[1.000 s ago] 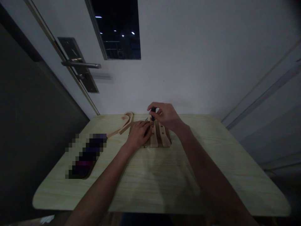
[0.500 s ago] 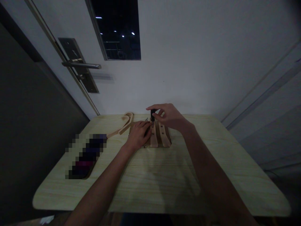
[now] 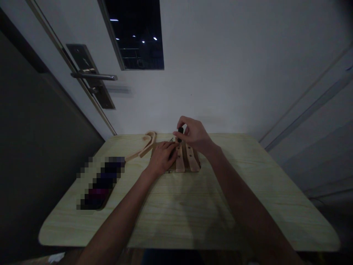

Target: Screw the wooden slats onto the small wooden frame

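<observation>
Tool with black cylindrical handle (image 3: 180,135), gripped by right hand (image 3: 194,134); long axis near-upright, pointing down at far end of pale wooden strip (image 3: 180,162). Left hand (image 3: 163,156) over brown flat board (image 3: 186,163); its grip I cannot tell.

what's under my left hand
A brown board extends out from under your left hand, with a pale wooden strip beside it. Whatever lies directly beneath the hand is covered.

No lettering, label, brand, number or sign can be read. The dark flat device (image 3: 102,181) is obscured by pixelation.
</observation>
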The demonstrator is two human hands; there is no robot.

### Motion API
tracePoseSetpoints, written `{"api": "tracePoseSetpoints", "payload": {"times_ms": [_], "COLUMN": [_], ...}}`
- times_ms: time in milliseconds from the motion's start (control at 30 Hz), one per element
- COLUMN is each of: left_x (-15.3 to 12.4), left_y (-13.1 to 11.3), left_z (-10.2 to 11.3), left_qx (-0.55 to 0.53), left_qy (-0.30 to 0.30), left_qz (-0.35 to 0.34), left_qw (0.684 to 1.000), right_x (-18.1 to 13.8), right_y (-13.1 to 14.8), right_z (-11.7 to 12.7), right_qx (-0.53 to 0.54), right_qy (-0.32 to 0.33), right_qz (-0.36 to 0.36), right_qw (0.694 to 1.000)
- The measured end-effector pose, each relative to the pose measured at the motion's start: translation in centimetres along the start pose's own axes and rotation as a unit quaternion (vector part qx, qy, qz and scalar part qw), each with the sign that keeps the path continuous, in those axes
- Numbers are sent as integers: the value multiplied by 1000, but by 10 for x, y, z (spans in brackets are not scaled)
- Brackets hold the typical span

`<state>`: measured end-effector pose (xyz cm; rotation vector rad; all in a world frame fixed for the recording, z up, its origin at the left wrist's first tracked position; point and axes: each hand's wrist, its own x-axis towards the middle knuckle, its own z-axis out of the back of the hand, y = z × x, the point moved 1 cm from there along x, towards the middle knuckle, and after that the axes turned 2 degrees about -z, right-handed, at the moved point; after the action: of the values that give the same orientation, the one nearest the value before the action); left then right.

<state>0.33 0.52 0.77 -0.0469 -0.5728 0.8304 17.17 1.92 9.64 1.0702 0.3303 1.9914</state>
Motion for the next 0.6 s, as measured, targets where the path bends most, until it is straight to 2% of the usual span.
{"api": "tracePoseSetpoints", "payload": {"times_ms": [133,267,467,600], "left_x": [0,0,-1,-1], "left_y": [0,0,1,1], "left_z": [0,0,0,0], "left_qx": [-3,-6,-6,-5], "left_qy": [2,0,0,4], "left_qz": [1,1,4,5], "left_qw": [1000,1000,1000,1000], "right_x": [0,0,0,1], "right_y": [5,6,1,-2], "right_z": [0,4,8,8], "right_qx": [32,40,40,42], "right_qy": [-7,-29,16,-2], "right_qz": [14,-17,-37,-34], "right_qw": [999,999,998,999]}}
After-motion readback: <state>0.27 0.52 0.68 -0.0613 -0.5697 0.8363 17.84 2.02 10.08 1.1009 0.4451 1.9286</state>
